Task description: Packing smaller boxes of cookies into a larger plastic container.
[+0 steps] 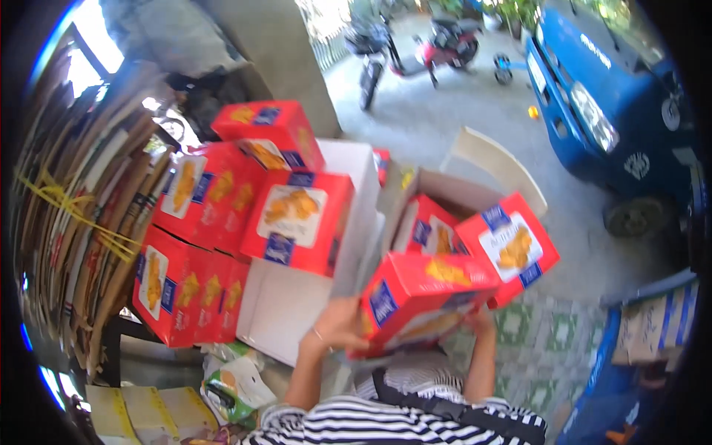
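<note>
Close in front of my body, a red food box (426, 285) with blue labels and a golden food picture is held between both hands. My left hand (337, 326) grips its left end, and my right hand (480, 320) is at its lower right side, partly hidden behind it. Just beyond, another red box (512, 248) leans tilted at the near right of an open carton (445, 182). Inside that carton sits one more red box (424, 226). To the left, several red boxes (215, 189) are stacked, one (297, 219) on a white surface (285, 308).
Flattened cardboard (96, 200), tied with yellow string, stands at the left. Yellowish packs (152, 411) and a green-white plastic bag (241, 386) lie at the lower left. A blue vehicle (604, 89) is parked at the right, a red scooter (434, 55) farther back. Green-patterned tiles (549, 326) cover the near floor.
</note>
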Demonstrator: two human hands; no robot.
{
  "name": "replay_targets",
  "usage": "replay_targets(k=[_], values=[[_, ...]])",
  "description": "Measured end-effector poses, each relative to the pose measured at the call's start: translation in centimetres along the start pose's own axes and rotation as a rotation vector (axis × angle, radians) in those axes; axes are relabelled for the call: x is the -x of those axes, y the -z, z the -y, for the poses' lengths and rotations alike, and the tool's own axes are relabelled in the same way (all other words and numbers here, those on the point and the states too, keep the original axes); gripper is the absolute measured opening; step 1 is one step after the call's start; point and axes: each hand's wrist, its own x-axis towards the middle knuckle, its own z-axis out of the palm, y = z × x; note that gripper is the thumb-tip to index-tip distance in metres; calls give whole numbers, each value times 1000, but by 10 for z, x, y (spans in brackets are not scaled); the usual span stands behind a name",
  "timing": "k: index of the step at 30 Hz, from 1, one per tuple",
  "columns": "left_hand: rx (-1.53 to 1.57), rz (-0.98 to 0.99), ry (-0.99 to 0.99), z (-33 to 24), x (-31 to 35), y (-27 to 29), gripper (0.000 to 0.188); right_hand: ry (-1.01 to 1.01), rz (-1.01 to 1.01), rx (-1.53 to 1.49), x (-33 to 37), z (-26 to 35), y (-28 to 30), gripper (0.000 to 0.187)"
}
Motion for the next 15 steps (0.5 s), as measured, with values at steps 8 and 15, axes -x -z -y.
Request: replay_targets(k=[8,15], values=[[98,-165,-378,-36,-77,11,83,193,-56,411,-50,162,10,56],[15,-394,-427,-85,-113,40,81,199,-310,376,-39,215,-25,71]])
